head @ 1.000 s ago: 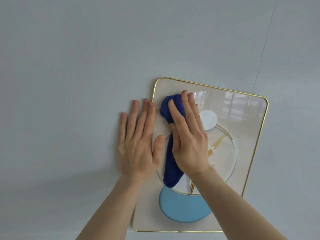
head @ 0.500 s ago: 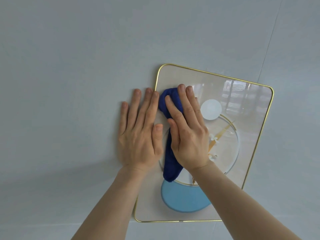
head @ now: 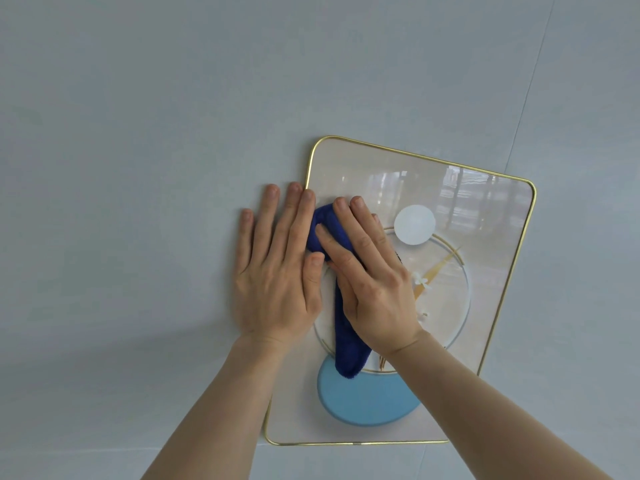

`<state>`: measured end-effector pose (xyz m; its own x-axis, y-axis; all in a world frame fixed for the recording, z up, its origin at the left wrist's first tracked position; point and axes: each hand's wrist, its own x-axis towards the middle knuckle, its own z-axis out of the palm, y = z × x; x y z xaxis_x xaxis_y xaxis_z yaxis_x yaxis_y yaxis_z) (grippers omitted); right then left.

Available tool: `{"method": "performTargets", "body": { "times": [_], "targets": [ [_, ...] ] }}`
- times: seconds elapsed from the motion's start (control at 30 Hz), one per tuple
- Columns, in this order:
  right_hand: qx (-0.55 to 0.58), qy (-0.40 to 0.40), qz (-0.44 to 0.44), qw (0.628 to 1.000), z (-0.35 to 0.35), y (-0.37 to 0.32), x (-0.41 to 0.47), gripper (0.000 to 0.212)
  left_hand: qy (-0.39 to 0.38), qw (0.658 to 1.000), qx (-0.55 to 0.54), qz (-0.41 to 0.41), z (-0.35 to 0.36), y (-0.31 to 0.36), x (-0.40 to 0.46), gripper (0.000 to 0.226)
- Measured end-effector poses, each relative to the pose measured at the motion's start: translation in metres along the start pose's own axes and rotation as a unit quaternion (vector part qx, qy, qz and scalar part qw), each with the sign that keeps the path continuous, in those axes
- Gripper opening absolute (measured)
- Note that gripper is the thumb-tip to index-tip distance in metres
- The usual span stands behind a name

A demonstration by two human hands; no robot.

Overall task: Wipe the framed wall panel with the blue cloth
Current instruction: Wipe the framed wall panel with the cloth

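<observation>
Change: against a second ago, the right hand (head: 372,289) sits a little lower on the glass, its fingertips further below the top rail; the wipe along the 9 o'clock side seems to be running downward.
Left hand: the left hand (head: 277,271) is flat and fully spread, holding nothing, palm mostly on the grey wall (head: 138,168), forefinger and thumb lapping over the gold frame (head: 415,155); it stays put, bracing.
Right hand: fingers nearly straight, pressing the blue cloth (head: 346,348) against the framed wall panel (head: 485,341), pinned under the palm rather than gripped.
Cloth: bunched lengthwise, tail hanging toward 6 o'clock onto the light-blue disc (head: 363,400).
Progress: probably partway; the 3 o'clock half, with its reflections, looks unwiped.
Containers: none in view.
</observation>
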<state>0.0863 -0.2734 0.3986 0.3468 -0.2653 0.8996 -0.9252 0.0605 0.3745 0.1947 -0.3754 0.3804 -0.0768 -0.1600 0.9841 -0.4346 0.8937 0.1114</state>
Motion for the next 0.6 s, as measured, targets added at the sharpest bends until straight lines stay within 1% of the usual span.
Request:
{"method": "performTargets", "body": {
  "times": [0.23,0.43,0.6],
  "targets": [
    [-0.003,-0.022,-0.018,1.0,-0.002,0.004,-0.01,0.035,-0.003,1.0,0.006,0.0,0.0,0.0,0.0,0.063],
    [-0.005,-0.015,-0.031,0.999,-0.003,0.006,-0.015,0.034,0.006,1.0,0.008,-0.002,0.0,0.001,0.0,0.064],
    [-0.003,-0.05,-0.057,0.997,-0.008,0.01,-0.051,0.035,0.012,1.0,0.01,-0.008,0.0,0.003,-0.001,0.063]
  ]
}}
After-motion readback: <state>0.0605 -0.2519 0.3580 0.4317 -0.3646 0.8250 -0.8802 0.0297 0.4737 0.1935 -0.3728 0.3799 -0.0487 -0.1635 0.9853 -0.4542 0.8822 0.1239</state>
